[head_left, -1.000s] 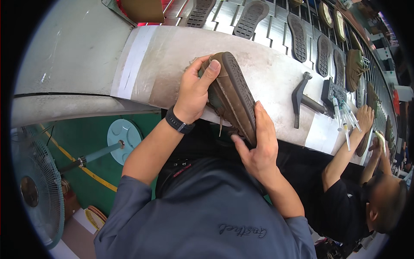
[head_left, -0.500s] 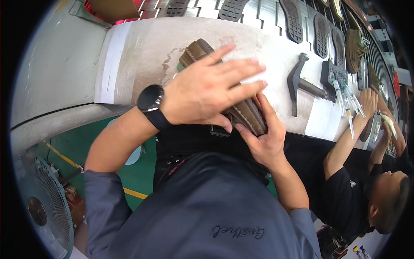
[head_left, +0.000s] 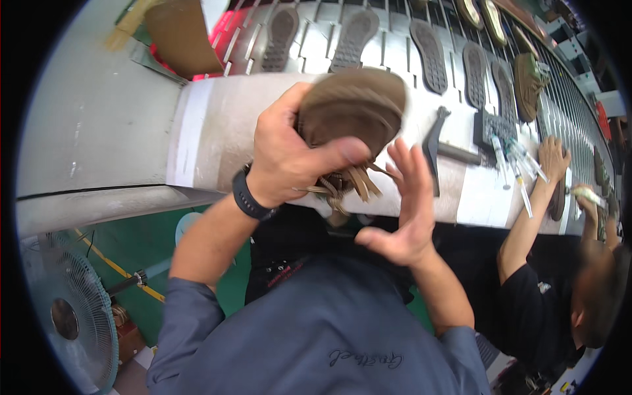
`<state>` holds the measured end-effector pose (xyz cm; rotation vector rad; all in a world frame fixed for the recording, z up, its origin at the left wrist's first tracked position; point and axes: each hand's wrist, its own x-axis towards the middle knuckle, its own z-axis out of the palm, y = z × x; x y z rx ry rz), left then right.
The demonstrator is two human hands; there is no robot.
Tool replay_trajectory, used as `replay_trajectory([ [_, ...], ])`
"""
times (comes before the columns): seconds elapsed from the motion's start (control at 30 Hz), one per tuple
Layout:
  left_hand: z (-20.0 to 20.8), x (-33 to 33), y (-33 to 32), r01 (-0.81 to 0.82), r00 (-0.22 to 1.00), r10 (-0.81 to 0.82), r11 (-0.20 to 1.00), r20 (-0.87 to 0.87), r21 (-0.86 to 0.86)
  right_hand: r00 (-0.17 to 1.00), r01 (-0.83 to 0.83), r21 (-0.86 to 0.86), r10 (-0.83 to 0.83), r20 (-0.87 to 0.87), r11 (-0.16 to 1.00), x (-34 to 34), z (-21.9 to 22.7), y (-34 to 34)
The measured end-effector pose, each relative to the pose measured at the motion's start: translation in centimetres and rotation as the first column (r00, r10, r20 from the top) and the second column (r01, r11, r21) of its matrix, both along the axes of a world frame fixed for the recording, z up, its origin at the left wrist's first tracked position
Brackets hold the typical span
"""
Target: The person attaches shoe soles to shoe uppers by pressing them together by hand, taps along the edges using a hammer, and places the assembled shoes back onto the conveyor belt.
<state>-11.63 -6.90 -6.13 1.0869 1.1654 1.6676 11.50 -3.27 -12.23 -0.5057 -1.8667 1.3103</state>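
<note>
A brown shoe (head_left: 352,108) is raised over the near edge of the workbench, its rounded toe upward and its laces dangling below. My left hand (head_left: 289,148) grips it from the left side, thumb laid across the front. A dark watch strap circles that wrist. Just right of the shoe, my right hand (head_left: 408,210) is open, fingers up and thumb apart, and holds nothing. A hammer (head_left: 432,148) lies on the bench beyond my right hand, partly hidden by the fingers.
Several shoe soles (head_left: 428,56) lie on the slatted metal conveyor (head_left: 316,46) behind the bench. A black block (head_left: 490,128) and syringes (head_left: 517,158) sit at the right, near a co-worker's arm (head_left: 526,220). A fan (head_left: 66,319) stands at lower left.
The shoe has been lifted and turned toe-up. My left hand, spread over it before, now grips it. My right hand has let go and opened beside it. The view has shifted.
</note>
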Motion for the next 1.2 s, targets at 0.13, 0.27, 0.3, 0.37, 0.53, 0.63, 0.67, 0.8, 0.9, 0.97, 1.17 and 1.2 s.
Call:
replay_trajectory([
  [0.13,-1.6,1.8,-2.3,-0.132,0.960,0.133,0.991,0.247,-0.020,0.979,0.063,0.334,-0.123,0.163,0.940,-1.7,-1.0,-4.3],
  [0.27,-2.4,0.2,-4.4,-0.019,0.954,0.033,0.999,0.300,-0.051,0.976,0.065,0.371,-0.138,0.172,0.926,-1.3,-0.2,-5.6],
  [0.3,-2.3,-0.4,-4.9,0.068,0.948,-0.041,0.995,0.317,-0.075,0.972,0.072,0.396,-0.153,0.177,0.915,-1.2,0.0,-5.8],
  [0.37,-3.3,-1.3,-5.9,0.102,0.934,-0.060,0.989,0.352,-0.104,0.967,0.073,0.402,-0.164,0.197,0.913,-1.0,0.5,-6.3],
  [0.53,-5.4,-1.3,-7.3,0.108,0.910,-0.058,0.989,0.411,-0.098,0.968,0.072,0.407,-0.162,0.191,0.911,-1.1,0.2,-7.2],
  [0.63,-5.3,0.5,-7.7,0.039,0.915,0.004,0.994,0.403,-0.098,0.972,0.091,0.406,-0.171,0.165,0.909,-1.1,0.1,-7.6],
  [0.67,-4.9,0.5,-7.5,0.041,0.914,0.003,0.994,0.406,-0.101,0.973,0.097,0.400,-0.171,0.154,0.911,-1.2,0.0,-7.6],
  [0.8,-3.9,0.2,-7.4,-0.015,0.938,0.034,0.998,0.344,-0.055,0.960,-0.043,0.323,-0.051,0.276,0.945,1.1,0.7,-7.1],
  [0.9,-7.1,-0.2,-10.8,0.098,0.961,-0.027,0.964,0.276,-0.247,0.938,-0.133,0.237,0.045,0.344,0.962,3.1,0.2,-7.5],
  [0.97,-8.8,2.0,-13.4,0.094,0.942,0.012,0.949,0.335,-0.300,0.914,-0.193,0.181,0.109,0.392,0.964,5.3,-0.8,-8.1],
  [1.17,-14.0,4.9,-16.9,0.202,0.703,0.090,0.926,0.706,-0.320,0.910,-0.193,0.019,0.172,0.376,0.981,9.0,-4.1,-12.0],
  [1.2,-14.4,4.8,-16.9,0.204,0.697,0.094,0.924,0.711,-0.322,0.907,-0.195,0.012,0.175,0.383,0.981,9.1,-4.5,-12.5],
])
